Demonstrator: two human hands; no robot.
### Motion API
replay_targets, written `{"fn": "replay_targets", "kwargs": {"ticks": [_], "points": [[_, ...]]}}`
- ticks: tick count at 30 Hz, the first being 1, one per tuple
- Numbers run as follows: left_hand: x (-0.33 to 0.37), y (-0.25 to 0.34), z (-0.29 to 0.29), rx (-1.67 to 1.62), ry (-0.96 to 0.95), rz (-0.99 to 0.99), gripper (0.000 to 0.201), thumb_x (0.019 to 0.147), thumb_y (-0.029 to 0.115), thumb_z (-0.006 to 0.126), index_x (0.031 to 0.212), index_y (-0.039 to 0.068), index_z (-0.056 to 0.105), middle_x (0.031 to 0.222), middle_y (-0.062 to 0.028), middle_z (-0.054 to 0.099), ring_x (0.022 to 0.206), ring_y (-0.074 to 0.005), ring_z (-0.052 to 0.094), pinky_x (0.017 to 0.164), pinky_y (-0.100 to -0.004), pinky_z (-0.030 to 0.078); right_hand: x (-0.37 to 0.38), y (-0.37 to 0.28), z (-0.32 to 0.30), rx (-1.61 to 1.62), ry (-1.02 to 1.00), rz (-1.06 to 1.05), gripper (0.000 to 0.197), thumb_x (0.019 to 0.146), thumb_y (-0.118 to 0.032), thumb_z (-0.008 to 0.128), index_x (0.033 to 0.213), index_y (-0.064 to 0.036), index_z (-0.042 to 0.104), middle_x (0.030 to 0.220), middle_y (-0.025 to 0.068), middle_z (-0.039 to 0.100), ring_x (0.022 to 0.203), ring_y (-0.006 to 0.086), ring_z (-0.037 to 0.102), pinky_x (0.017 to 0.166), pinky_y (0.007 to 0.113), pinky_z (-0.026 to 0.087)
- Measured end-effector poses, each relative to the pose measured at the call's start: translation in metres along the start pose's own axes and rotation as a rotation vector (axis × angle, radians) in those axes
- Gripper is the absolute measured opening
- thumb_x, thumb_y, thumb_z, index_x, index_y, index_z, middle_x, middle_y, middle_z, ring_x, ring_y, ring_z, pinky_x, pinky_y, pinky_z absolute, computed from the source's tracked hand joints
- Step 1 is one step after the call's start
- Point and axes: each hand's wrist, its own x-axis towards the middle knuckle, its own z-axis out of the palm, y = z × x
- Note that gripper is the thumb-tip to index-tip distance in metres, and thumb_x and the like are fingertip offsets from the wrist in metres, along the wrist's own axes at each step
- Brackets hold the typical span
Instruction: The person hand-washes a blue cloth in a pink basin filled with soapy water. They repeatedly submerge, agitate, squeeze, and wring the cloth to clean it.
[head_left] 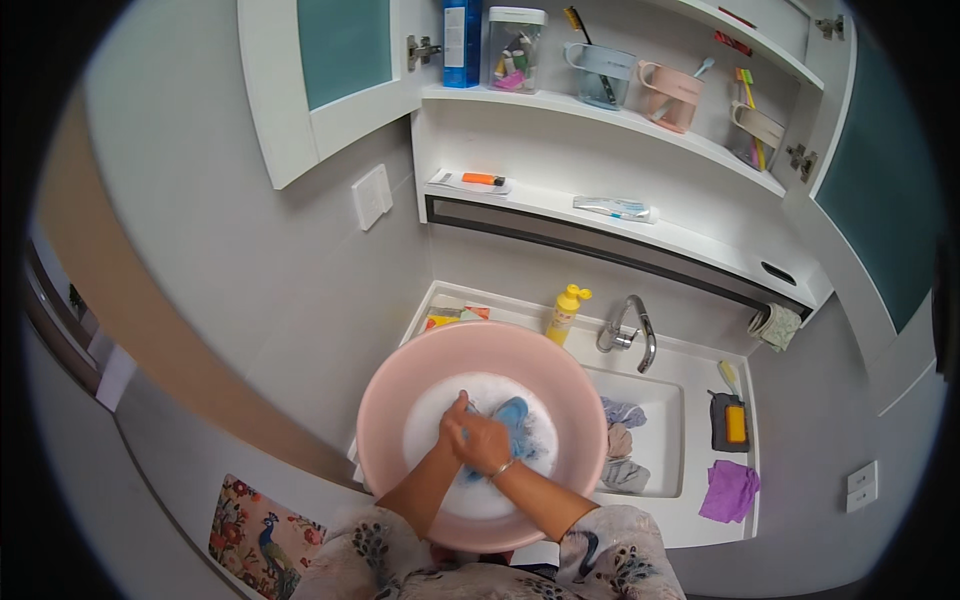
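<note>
Blue cloth [514, 418] just beside the close-set fingers [457, 411] — any grip unclear — amid suds [428, 420]

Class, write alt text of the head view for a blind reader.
A person's left hand and right hand meet over a blue item in a sudsy pink basin. To its right, a white sink holds crumpled cloths; above, an open cabinet holds cups with toothbrushes.
</note>
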Motion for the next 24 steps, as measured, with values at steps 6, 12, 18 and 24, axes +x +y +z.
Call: {"fn": "replay_targets", "kwargs": {"ticks": [6,12,18,24], "points": [[-0.005,0.018,0.032,0.404,0.286,-0.192,0.03,0.085,0.034,0.055,0.089,0.004,0.06,0.081,-0.0059,0.061,0.076,-0.0153,0.058,0.07,-0.0293,0.046,0.03,0.071,-0.011,-0.01,-0.065,0.482,0.047,0.088,-0.041,0.043,0.085,0.0004,0.063,0.075,0.0235,0.062,0.072,0.0368,0.06,0.069,0.042,0.047],[-0.034,0.085,0.049,1.505,0.331,-0.053,0.04,0.08,0.033,0.06,0.101,0.0,0.059,0.09,-0.0143,0.063,0.083,-0.0204,0.059,0.074,-0.0309,0.046,0.027,0.076,-0.035,0.329,-0.386,0.573,0.051,0.084,-0.047,0.053,0.074,0.0024,0.064,0.067,0.0144,0.061,0.065,0.0208,0.056,0.068,0.032,0.045],[-0.035,0.069,0.018,1.619,0.11,0.282,0.063,0.076,0.041,0.063,0.121,0.0,0.047,0.109,-0.0234,0.057,0.106,-0.0262,0.054,0.089,-0.0337,0.041,0.019,0.069,-0.014,0.563,-0.652,0.426,0.032,0.084,-0.03,0.061,0.067,-0.0027,0.06,0.059,-0.0044,0.049,0.057,0.0049,0.04,0.054,0.022,0.037],[-0.035,0.059,0.041,1.613,-0.063,0.096,0.034,0.076,0.031,0.067,0.074,-0.001,0.056,0.066,-0.0043,0.05,0.062,-0.0111,0.046,0.058,-0.0279,0.039,0.02,0.072,-0.013,0.766,-0.588,0.458,0.028,0.084,-0.024,0.061,0.066,-0.0047,0.056,0.063,-0.0054,0.046,0.062,0.0039,0.04,0.055,0.02,0.035]]}}
